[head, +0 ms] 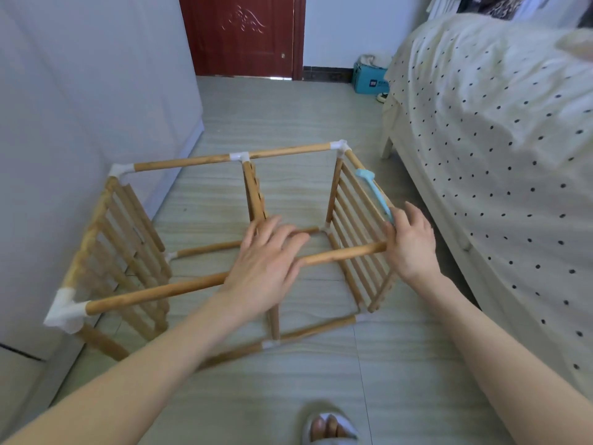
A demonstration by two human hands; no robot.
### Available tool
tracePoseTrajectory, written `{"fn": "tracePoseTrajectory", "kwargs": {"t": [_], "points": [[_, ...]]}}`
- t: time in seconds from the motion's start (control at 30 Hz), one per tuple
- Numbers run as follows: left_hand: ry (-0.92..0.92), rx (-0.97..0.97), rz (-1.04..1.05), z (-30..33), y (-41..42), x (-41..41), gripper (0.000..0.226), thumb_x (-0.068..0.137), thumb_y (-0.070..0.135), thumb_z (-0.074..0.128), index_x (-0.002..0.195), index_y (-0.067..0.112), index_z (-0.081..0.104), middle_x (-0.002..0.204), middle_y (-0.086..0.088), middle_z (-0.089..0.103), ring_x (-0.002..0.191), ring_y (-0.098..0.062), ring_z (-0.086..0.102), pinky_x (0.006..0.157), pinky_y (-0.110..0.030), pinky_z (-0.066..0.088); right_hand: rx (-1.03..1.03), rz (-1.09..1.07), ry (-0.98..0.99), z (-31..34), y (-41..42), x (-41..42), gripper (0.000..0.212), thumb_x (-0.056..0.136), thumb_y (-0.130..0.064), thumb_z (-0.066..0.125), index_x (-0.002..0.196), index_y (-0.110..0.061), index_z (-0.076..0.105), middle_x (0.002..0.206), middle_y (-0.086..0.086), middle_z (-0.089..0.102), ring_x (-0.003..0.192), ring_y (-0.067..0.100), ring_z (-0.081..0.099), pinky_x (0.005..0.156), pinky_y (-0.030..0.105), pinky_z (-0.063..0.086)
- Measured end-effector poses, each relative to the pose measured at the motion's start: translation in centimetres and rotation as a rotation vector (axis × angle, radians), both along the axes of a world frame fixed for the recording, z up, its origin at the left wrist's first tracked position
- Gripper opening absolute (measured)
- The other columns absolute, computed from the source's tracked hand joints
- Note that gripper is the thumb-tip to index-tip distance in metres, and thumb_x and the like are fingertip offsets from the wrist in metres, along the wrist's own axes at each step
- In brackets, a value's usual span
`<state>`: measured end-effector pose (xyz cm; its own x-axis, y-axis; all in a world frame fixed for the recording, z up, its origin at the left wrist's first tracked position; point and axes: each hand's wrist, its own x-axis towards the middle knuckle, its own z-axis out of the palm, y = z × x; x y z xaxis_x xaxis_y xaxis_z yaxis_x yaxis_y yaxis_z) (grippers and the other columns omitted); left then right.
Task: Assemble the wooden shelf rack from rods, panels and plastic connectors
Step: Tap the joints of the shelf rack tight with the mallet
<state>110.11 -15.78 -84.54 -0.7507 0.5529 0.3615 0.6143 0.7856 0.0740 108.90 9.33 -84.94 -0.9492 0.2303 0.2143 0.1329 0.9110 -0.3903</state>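
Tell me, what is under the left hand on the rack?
The left hand lies over the middle of the near top rod. Whatever joins the rod there is covered. Its fingers look almost straight. The right hand covers that rod's right end.

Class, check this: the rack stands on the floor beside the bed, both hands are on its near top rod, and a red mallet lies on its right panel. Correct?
Not quite: the mallet on the right panel is light blue, not red, as the head view shows. The rest holds.

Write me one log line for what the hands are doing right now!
left hand: flat on near top rod | right hand: grips rack corner by blue mallet | rack: on floor, unfinished
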Motion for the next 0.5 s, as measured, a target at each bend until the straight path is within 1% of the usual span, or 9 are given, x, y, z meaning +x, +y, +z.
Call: {"fn": "tracePoseTrajectory", "kwargs": {"t": [0.03,0.07,0.1,0.17,0.2,0.27,0.33,0.43,0.5], "points": [[-0.167,-0.052,0.091,0.0,-0.2,-0.8,0.040,0.095,0.040,0.042,0.131,0.024,0.049,0.141,-0.005,0.040,0.139,-0.027,0.021,0.111,-0.054,0.018,-0.086,-0.002,-0.052,0.0,0.5,-0.2,0.035,0.099,-0.019,0.037,0.130,-0.005,0.045,0.142,0.021,0.034,0.126,0.041,0.038,0.103,0.046,0.033],[-0.316,-0.090,0.146,-0.5,-0.5,-1.4,0.044,0.095,0.046,0.038,0.135,0.028,0.044,0.150,-0.003,0.026,0.143,-0.025,0.006,0.113,-0.055,0.010,-0.154,0.004,-0.090,0.0,0.9,-0.5,0.036,0.100,-0.020,0.036,0.132,-0.006,0.043,0.138,0.020,0.039,0.119,0.040,0.044,0.097,0.043,0.036],[-0.401,-0.129,0.157,-0.9,-0.8,-1.7,0.044,0.095,0.049,0.036,0.134,0.031,0.044,0.154,0.000,0.015,0.144,-0.024,-0.003,0.114,-0.053,0.009,-0.206,-0.003,-0.114,0.1,1.3,-0.7,0.036,0.100,-0.021,0.035,0.133,-0.009,0.043,0.131,0.018,0.045,0.113,0.038,0.048,0.093,0.042,0.039],[-0.397,-0.151,0.129,-1.7,-1.0,-1.8,0.039,0.095,0.050,0.035,0.126,0.032,0.047,0.156,0.000,0.006,0.144,-0.025,-0.010,0.114,-0.048,0.017,-0.348,-0.049,-0.119,0.4,1.9,-1.1,0.035,0.101,-0.023,0.034,0.133,-0.013,0.043,0.111,0.013,0.054,0.101,0.032,0.055,0.088,0.044,0.045],[-0.380,-0.150,0.125,-1.9,-1.0,-1.6,0.037,0.095,0.050,0.034,0.124,0.032,0.048,0.157,0.000,0.005,0.145,-0.026,-0.010,0.113,-0.046,0.022,-0.449,-0.072,-0.104,0.6,2.1,-1.3,0.034,0.101,-0.024,0.035,0.132,-0.013,0.044,0.103,0.008,0.056,0.097,0.028,0.057,0.086,0.045,0.049],[-0.365,-0.146,0.151,-2.0,-0.9,-1.4,0.034,0.095,0.051,0.031,0.120,0.033,0.047,0.157,0.001,0.004,0.145,-0.027,-0.010,0.110,-0.046,0.027,-0.586,-0.098,-0.059,0.8,2.2,-1.7,0.032,0.100,-0.023,0.037,0.129,-0.013,0.046,0.089,-0.001,0.054,0.087,0.020,0.057,0.078,0.041,0.054],[-0.333,-0.137,0.176,-1.9,-1.2,-1.1,0.033,0.096,0.050,0.029,0.118,0.033,0.047,0.158,0.004,0.005,0.146,-0.026,-0.008,0.108,-0.045,0.031,-0.601,-0.091,-0.006,1.0,1.8,-1.6,0.029,0.100,-0.023,0.038,0.125,-0.013,0.049,0.083,-0.004,0.052,0.076,0.014,0.055,0.068,0.035,0.053],[-0.283,-0.109,0.180,-1.1,-2.3,-0.8,0.034,0.096,0.048,0.031,0.120,0.032,0.049,0.158,0.006,0.007,0.146,-0.024,-0.005,0.105,-0.044,0.036,-0.618,-0.059,0.091,2.3,1.1,-1.5,0.023,0.100,-0.023,0.039,0.118,-0.015,0.051,0.081,-0.003,0.053,0.076,0.018,0.057,0.069,0.039,0.055],[-0.228,-0.074,0.180,0.0,-3.4,-0.8,0.033,0.097,0.046,0.032,0.118,0.030,0.051,0.157,0.007,0.012,0.146,-0.020,0.000,0.101,-0.044,0.040,-0.634,-0.014,0.155,4.5,0.5,-1.9,0.016,0.099,-0.023,0.040,0.112,-0.020,0.050,0.081,-0.005,0.053,0.074,0.015,0.056,0.067,0.034,0.054]]}}
